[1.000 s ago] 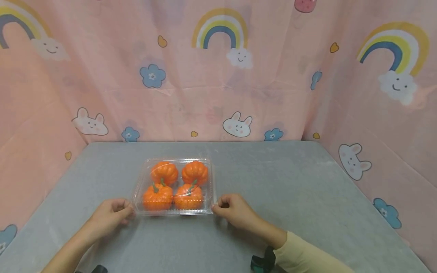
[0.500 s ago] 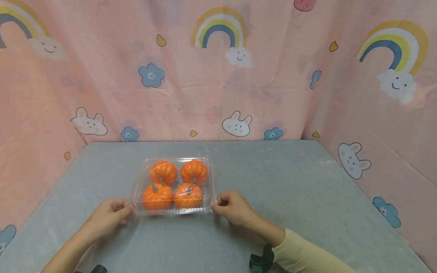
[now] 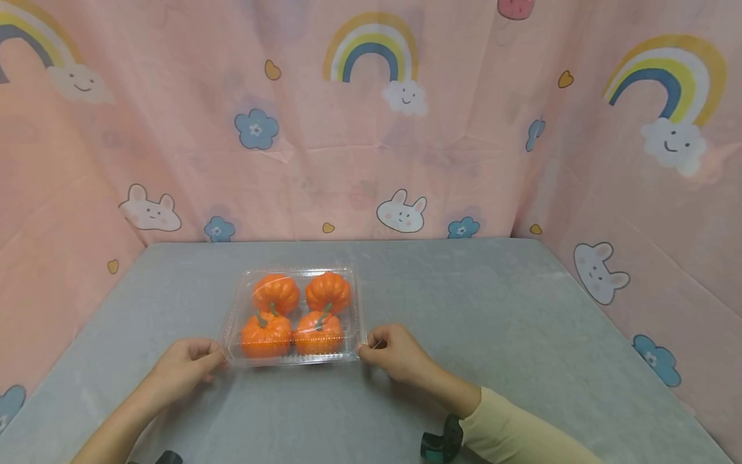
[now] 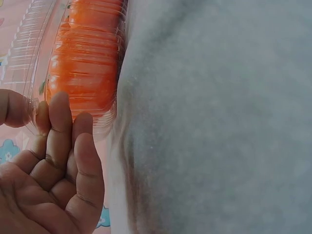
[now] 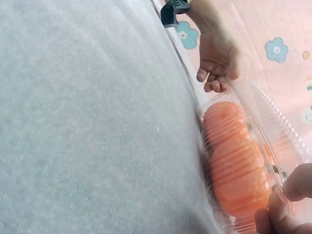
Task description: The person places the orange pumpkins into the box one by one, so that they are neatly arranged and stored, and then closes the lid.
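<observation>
A clear plastic clamshell box stands on the grey table, its lid down over several small orange pumpkins with green stems. At its near left corner my left hand pinches the rim between thumb and index finger; the left wrist view shows the other fingers reaching along below the rim. My right hand pinches the near right corner of the rim the same way. In the right wrist view the right thumb lies over the rim, and the ribbed side wall of the box faces the camera.
The grey tabletop stretches out on both sides of the box. Behind and beside it hangs a pink curtain printed with rainbows, rabbits and flowers. A dark wrist strap sits below the right sleeve.
Both hands keep their pinch on the box corners. The box and hands stay in place; only a slight shift of the whole head view shows.
</observation>
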